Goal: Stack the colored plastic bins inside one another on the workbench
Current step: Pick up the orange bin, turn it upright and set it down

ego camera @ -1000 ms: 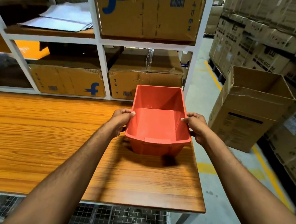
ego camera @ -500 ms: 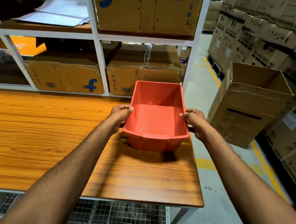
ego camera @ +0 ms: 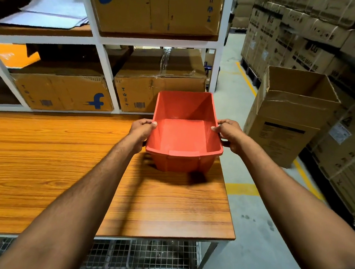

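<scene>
Red bin (ego camera: pixel 183 135) sitting at, or hovering just over, the far right corner of the workbench (ego camera: pixel 59 165), left hand (ego camera: pixel 140 130) and right hand (ego camera: pixel 230 135) each gripping a side rim, thumbs hooking inside; holding it level, clear of the edge, is looking wise

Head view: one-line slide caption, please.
Left hand and right hand grip the empty red bin by its side rims over the right end of the workbench.
</scene>
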The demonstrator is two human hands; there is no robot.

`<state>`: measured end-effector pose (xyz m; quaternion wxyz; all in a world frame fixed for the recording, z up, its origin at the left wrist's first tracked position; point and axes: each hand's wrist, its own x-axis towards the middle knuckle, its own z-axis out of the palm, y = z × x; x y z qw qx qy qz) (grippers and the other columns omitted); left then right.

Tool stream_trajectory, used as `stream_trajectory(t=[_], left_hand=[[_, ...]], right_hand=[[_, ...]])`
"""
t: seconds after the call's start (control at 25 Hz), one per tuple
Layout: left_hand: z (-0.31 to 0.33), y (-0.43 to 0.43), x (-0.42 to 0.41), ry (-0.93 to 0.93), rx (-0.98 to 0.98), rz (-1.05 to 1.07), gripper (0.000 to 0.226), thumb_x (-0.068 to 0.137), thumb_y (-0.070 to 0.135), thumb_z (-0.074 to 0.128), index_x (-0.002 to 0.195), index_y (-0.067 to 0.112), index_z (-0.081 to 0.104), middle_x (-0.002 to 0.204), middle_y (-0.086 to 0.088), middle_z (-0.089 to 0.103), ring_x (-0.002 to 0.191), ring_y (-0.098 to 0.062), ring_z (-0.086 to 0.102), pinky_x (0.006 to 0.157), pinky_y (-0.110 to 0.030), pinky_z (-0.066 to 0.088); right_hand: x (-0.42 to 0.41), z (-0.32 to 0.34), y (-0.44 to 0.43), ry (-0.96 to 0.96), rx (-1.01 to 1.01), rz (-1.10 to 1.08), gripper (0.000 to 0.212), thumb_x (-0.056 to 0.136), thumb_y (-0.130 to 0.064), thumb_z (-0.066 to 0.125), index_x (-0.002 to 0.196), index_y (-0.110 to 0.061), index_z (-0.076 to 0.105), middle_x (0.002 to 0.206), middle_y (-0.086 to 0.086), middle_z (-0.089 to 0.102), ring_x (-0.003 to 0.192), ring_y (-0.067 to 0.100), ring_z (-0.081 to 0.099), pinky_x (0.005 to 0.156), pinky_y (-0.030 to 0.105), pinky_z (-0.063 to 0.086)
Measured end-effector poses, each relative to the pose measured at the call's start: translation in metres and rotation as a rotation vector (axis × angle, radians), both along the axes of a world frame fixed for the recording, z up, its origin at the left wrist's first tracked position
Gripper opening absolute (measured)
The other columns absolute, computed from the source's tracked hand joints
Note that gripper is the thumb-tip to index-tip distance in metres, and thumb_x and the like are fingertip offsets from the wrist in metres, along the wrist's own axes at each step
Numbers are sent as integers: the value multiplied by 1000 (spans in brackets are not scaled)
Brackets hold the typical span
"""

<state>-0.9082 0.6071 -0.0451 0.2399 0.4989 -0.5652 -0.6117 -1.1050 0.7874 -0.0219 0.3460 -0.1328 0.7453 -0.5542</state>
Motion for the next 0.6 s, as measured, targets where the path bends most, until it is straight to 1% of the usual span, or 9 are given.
stream_trajectory(t=[0.12, 0.28, 0.4, 0.44, 0.52, 0.6], left_hand=[[0, -1, -4, -4, 3, 16, 25, 101, 24, 63, 124, 19, 70, 118, -4, 71, 102, -22, 64, 66, -30, 45], [3, 0, -6, -6, -5, 15, 25, 102, 24, 62, 125, 19, 69, 124, -5, 71, 104, -22, 65, 65, -30, 45], [12, 9, -1, -8, -23, 7, 28, 102, 32, 63, 127, 20, 68, 124, -3, 71, 94, -15, 64, 65, -29, 46], [16, 14, 3, -6, -43, 16, 31, 100, 36, 64, 127, 20, 67, 124, -2, 70, 93, -13, 63, 66, -29, 47], [21, 29, 17, 49, -115, 62, 35, 99, 43, 65, 127, 22, 65, 125, 0, 66, 101, -14, 62, 73, -30, 50], [16, 52, 42, 96, -210, 102, 35, 98, 45, 65, 127, 26, 62, 124, 3, 62, 108, -15, 61, 79, -32, 51]], right_hand=[[-4, -1, -1, -7, 1, 12, 29, 98, -4, 59, 125, -14, 61, 98, -1, 66, 89, 14, 59, 67, 31, 47], [-7, -1, -1, 1, 8, 34, 30, 99, -6, 60, 128, -12, 60, 100, 0, 65, 89, 14, 60, 64, 30, 46], [-5, 3, 4, 13, 0, 21, 27, 100, -14, 62, 127, -13, 60, 102, -1, 66, 94, 15, 62, 66, 29, 47], [-1, 3, 9, 20, -15, -11, 27, 100, -18, 63, 126, -14, 60, 105, 1, 66, 93, 14, 61, 68, 29, 48], [10, -4, 28, 86, -64, -123, 30, 98, -25, 66, 125, -14, 61, 111, 4, 66, 89, 14, 61, 72, 31, 52], [31, -19, 54, 150, -148, -224, 29, 95, -25, 69, 122, -16, 64, 112, 4, 69, 91, 14, 63, 79, 33, 53]])
